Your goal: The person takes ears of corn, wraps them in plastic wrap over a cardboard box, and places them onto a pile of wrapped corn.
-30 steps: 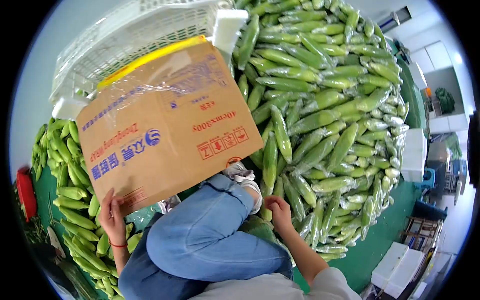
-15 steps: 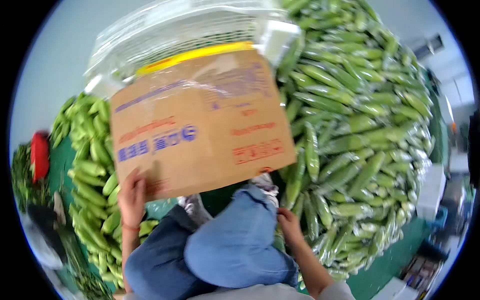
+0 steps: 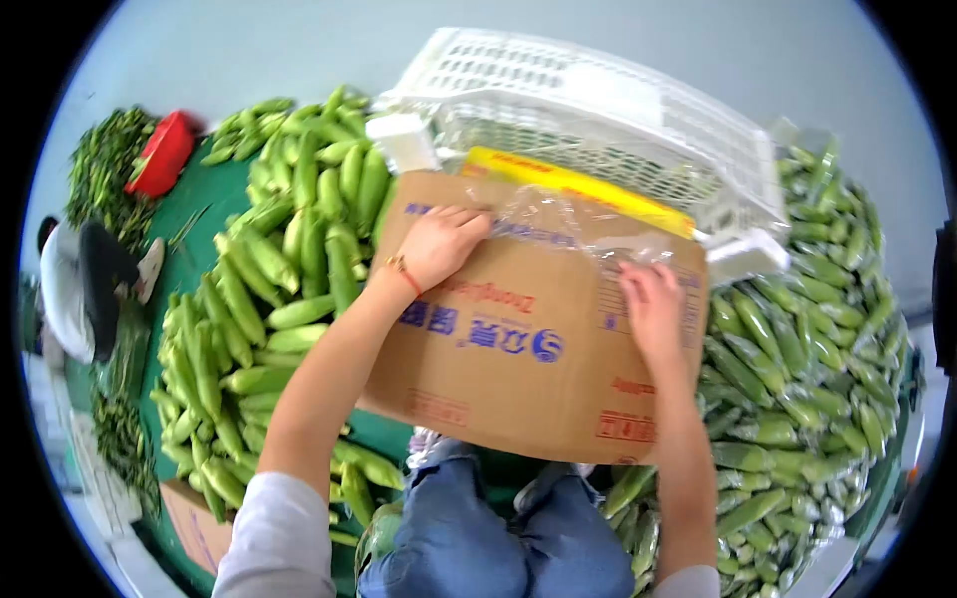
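A brown cardboard sheet (image 3: 488, 389) with blue and red print lies across the front of a white plastic crate (image 3: 558, 85), above my knees. Crumpled clear plastic film (image 3: 543, 214) lies along its upper part, beside a yellow strip (image 3: 578, 189). My left hand (image 3: 444, 244), a red band at its wrist, rests on the upper left of the cardboard with fingers curled in at the film's edge. At the upper right, my right hand (image 3: 653, 299) has thumb and fingers closed on the film. The fingertips' exact hold is partly hidden.
Long green vegetables, seemingly corn in husks (image 3: 309, 229), are heaped on the left. Plastic-wrapped ones (image 3: 788, 359) are piled on the right. A red tub (image 3: 164, 154) and another person's dark trouser leg (image 3: 105, 279) are at far left, on the green floor (image 3: 204, 204).
My left hand has moved from the cardboard's lower left edge to its upper left. My right hand has risen from beside my knee to the film. The view has turned, shifting the crate rightward.
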`<state>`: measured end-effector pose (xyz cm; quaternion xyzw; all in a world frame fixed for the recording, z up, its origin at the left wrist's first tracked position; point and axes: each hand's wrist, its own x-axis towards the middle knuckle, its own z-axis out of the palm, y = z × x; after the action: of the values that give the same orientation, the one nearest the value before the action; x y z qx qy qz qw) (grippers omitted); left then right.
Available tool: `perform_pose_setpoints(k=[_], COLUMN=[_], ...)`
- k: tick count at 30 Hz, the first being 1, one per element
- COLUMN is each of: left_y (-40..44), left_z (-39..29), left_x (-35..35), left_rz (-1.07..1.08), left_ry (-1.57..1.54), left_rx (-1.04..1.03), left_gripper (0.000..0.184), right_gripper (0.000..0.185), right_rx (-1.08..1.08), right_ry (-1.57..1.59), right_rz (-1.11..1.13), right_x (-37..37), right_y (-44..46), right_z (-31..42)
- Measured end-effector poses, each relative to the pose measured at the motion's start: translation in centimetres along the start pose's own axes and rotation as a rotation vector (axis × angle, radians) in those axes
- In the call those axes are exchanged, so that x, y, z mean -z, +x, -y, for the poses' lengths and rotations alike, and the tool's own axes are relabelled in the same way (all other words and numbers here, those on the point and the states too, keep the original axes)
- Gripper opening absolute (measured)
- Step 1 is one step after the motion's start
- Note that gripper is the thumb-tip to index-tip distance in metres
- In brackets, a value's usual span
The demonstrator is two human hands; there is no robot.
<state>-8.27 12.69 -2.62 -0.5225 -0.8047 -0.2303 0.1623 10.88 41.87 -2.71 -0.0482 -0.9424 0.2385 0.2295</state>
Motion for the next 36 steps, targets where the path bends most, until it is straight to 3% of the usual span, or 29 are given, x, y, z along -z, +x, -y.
perform_pose_setpoints(k=[2, 3, 5, 6, 7, 8, 9, 12, 13, 14, 15, 16, 17, 19, 20, 22, 26, 28, 30, 32, 33, 34, 36], left_y=[-0.2, -1.2, -5.5, -7.0, -8.6, -10.7, -13.4, -22.1, -24.4, -27.3, -32.7, -35.2, -39.0, -47.3, -47.0, -51.7, -51.5, -49.4, -37.6, -26.0, -19.4, -14.9, -7.6], left_z=[-0.5, -1.3, -2.6, -3.5, -5.7, -7.3, -9.1, -14.5, -16.5, -18.5, -20.5, -22.5, -24.1, -25.7, -26.4, -27.4, -27.6, -27.1, -23.9, -21.5, -21.0, -20.6, -20.3], left_x=[3.6, 5.6, 7.8, 9.0, 10.3, 10.9, 11.5, 11.4, 11.0, 10.5, 8.8, 8.2, 6.9, 4.9, 5.7, 2.8, 4.5, 6.4, 12.8, 15.4, 15.8, 14.6, 11.4], left_rz=[0.226, 0.341, 0.209, 0.132, 0.093, 0.079, 0.097, 0.060, 0.003, 0.027, 0.061, 0.098, 0.214, 0.307, 0.505, 0.437, 0.262, -0.023, -0.155, 0.026, 0.201, 0.179, 0.292], left_ry=[-0.072, -0.116, -0.108, -0.102, -0.098, -0.116, -0.130, -0.130, -0.138, -0.055, -0.096, -0.044, 0.086, -0.037, -0.059, -0.145, -0.293, -0.182, -0.464, -0.244, -0.137, 0.030, 0.110], left_rx=[0.273, 0.427, 0.243, 0.131, 0.018, -0.060, -0.055, 0.042, 0.112, 0.216, 0.434, 0.764, 1.148, 1.686, 1.938, 1.799, 1.797, 1.440, 1.242, 0.840, 0.659, 0.363, 0.122], left_gripper=[0.014, 0.013, 0.012, 0.012, 0.010, 0.011, 0.015, 0.026, 0.022, 0.023, 0.017, 0.022, 0.036, 0.071, 0.083, 0.081, 0.075, 0.067, 0.069, 0.092, 0.092, 0.079, 0.071], right_gripper=[0.013, 0.012, 0.008, 0.005, 0.003, 0.002, 0.004, 0.008, 0.009, 0.009, 0.009, 0.009, 0.008, 0.010, 0.011, 0.011, 0.012, 0.012, 0.011, 0.009, 0.014, 0.013, 0.013], right_rx=[-0.208, -0.288, -0.490, -0.528, -0.368, -0.381, -0.393, -0.439, -0.347, -0.254, -0.313, -0.371, -0.398, -0.396, -0.385, -0.389, -0.397, -0.381, -0.391, -0.357, -0.344, -0.342, -0.434], right_ry=[0.022, 0.206, 0.500, 0.460, 0.288, 0.397, 0.500, 0.304, 0.206, 0.110, 0.133, 0.157, 0.201, 0.221, 0.209, 0.269, 0.302, 0.209, -0.014, -0.096, -0.086, -0.087, -0.170], right_rz=[0.071, 0.018, -0.070, 0.071, 0.096, 0.114, 0.132, 0.353, 0.398, 0.435, 0.406, 0.378, 0.362, 0.367, 0.391, 0.417, 0.451, 0.444, 0.439, 0.382, 0.340, 0.308, 0.432], right_x=[3.6, 4.0, 6.2, 8.4, 8.8, 9.1, 9.4, 9.4, 9.0, 8.5, 8.1, 7.7, 7.5, 7.3, 7.4, 7.4, 7.7, 7.6, 9.2, 8.6, 8.8, 8.7, 10.1], right_y=[-0.4, -2.8, -6.6, -8.8, -12.1, -13.9, -15.6, -20.1, -20.6, -21.2, -21.7, -21.8, -21.7, -21.1, -20.8, -20.2, -20.3, -20.9, -20.0, -20.0, -19.3, -19.6, -18.9], right_z=[2.7, 1.1, 2.1, 2.0, 1.0, 2.7, 4.6, 6.9, 7.3, 7.7, 7.7, 7.5, 7.2, 7.5, 7.4, 7.5, 7.2, 6.6, 10.2, 10.9, 12.2, 12.1, 13.8])
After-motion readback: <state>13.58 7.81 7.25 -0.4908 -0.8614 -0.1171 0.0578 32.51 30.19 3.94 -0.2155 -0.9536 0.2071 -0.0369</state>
